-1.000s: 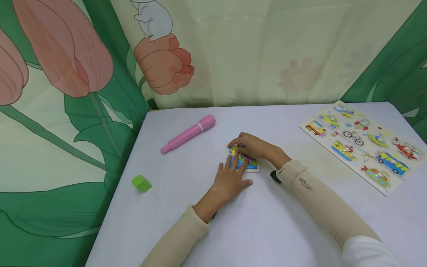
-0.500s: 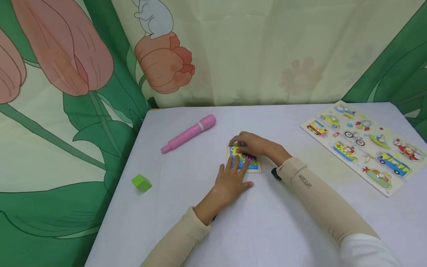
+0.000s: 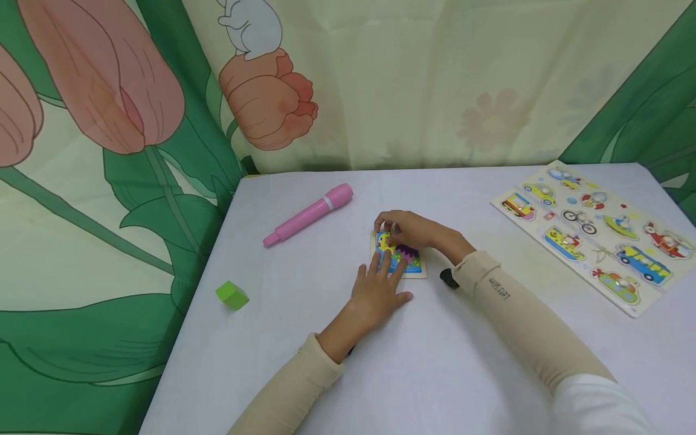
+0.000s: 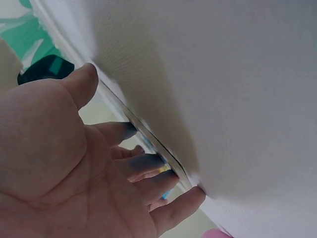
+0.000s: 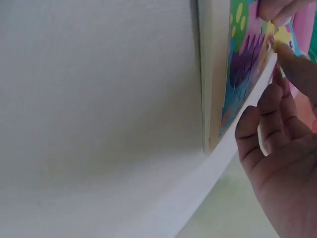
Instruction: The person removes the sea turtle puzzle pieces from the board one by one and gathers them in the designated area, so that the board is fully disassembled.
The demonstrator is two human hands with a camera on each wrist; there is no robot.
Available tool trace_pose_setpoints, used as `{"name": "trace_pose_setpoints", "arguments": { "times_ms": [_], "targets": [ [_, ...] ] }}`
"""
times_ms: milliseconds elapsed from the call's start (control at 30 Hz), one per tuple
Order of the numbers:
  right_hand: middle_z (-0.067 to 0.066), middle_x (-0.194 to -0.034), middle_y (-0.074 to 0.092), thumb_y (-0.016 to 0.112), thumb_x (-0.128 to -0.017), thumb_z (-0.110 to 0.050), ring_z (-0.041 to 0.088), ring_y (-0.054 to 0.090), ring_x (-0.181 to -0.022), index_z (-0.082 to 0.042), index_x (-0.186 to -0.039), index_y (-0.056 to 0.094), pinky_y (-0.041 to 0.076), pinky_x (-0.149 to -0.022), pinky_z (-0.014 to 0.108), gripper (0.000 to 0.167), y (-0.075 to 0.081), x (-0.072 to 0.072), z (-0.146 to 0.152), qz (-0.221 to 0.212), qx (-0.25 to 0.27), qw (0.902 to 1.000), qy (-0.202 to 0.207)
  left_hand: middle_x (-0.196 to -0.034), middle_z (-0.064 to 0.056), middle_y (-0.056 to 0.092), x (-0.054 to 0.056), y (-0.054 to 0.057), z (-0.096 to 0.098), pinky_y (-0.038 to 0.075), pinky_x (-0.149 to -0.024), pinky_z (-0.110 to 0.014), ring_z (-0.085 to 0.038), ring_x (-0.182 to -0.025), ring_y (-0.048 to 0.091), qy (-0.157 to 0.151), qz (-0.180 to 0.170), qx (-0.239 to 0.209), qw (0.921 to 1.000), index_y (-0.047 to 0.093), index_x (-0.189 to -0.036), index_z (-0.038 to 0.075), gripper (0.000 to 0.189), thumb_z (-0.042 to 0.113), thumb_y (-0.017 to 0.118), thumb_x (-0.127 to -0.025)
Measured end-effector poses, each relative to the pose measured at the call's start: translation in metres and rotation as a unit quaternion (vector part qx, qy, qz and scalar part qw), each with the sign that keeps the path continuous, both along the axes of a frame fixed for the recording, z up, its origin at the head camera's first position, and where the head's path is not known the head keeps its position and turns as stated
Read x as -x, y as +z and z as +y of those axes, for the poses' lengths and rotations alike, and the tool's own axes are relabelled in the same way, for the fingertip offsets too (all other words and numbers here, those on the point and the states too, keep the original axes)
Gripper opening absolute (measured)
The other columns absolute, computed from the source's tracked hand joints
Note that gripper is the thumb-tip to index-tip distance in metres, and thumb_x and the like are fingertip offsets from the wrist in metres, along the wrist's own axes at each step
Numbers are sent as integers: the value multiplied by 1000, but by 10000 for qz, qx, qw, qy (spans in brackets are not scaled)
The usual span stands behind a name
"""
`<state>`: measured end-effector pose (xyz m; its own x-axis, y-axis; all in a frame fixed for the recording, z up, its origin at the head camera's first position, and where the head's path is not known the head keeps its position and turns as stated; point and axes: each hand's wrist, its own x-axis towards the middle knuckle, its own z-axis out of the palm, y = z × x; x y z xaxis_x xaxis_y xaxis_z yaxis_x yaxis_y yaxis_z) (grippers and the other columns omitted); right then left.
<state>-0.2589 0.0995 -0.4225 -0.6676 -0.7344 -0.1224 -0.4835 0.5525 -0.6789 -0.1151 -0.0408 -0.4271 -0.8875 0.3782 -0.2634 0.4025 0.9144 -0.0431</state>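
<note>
In the middle of the white table (image 3: 435, 374), a small picture puzzle (image 3: 415, 264) lies flat under two hands. The left hand (image 3: 375, 299) spreads its fingers wide, tips resting on the puzzle's near part, gripping nothing. The right hand (image 3: 410, 229) bends over the far part; whether it pinches anything cannot be told. A pink pen (image 3: 309, 215) and green block (image 3: 232, 295) lie to the left, a larger picture board (image 3: 594, 238) to the right.

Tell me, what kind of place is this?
It looks like a play corner, maybe at home or in a classroom; I can't tell which. A small picture puzzle and a bigger board of vehicle pictures lie on a white table, with flowery printed cloth behind.
</note>
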Motion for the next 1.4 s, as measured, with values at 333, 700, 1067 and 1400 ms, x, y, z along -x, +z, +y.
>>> {"name": "trace_pose_setpoints", "arguments": {
  "times_ms": [333, 700, 1067, 1400],
  "targets": [
    [13, -108, 73, 65, -101, -5, 29, 69, -98, -3, -125, 70, 54, -83, 42, 25, 18, 11, 47, -174, 510, 9932, -1035, -168, -13, 23, 2, 0, -2, 33, -116, -50, -33, -154, 21, 192, -219, -175, 9994, 28, -164, 22, 73, 59, 45, -104],
    [17, -107, 72, 64, -101, -4, 28, 66, -93, 1, -120, 73, 53, -78, 35, 22, 13, 19, 83, -478, 74, 9837, -1734, -169, -13, 20, 2, -2, -7, 31, -117, -52, -33, -155, 18, 377, -357, -240, 9984, 25, -165, 22, 73, 57, 46, -105],
    [13, -99, 74, 64, -99, 0, 24, 63, -87, 2, -113, 76, 47, -80, 37, 19, 1, 23, 72, -285, -268, 9803, -1935, -168, -14, 22, -1, -3, -3, 31, -117, -53, -34, -154, 19, 332, -307, -388, 9982, 28, -164, 21, 73, 57, 48, -104],
    [17, -108, 73, 66, -97, -2, 29, 60, -94, -1, -110, 77, 49, -82, 43, 17, 3, 20, 73, -93, -557, 9732, -2228, -168, -13, 23, -1, -2, 3, 33, -116, -51, -34, -154, 21, 169, -133, -163, 9996, 27, -164, 22, 73, 59, 46, -104]
  ]
}}
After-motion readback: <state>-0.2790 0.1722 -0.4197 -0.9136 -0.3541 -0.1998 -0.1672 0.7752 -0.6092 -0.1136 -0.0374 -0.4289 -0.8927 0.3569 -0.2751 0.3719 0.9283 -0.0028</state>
